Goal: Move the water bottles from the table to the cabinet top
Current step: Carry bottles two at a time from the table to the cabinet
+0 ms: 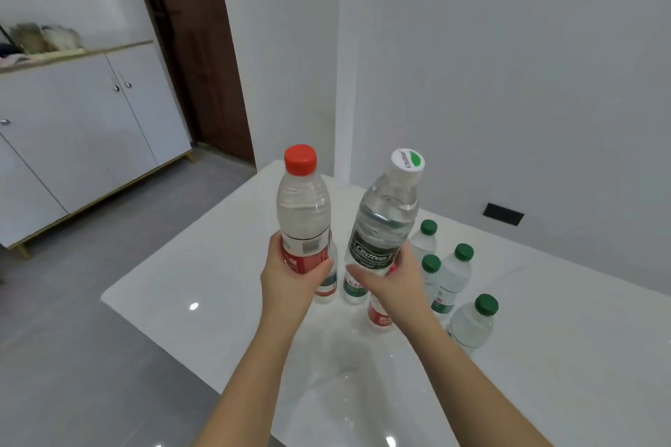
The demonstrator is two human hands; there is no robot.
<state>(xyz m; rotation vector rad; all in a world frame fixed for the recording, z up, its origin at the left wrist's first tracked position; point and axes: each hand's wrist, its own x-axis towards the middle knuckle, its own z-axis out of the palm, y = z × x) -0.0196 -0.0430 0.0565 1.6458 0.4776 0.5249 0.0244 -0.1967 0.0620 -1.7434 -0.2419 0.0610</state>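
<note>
The left hand grips a red-capped bottle and the right hand a white-capped bottle, both cap-up above the worktop, while the cabinet top lies far left, nearer the left hand.

White glossy table: four green-capped bottles are stood upright on it, w/ three other bottles, caps hidden, just beside.
</note>
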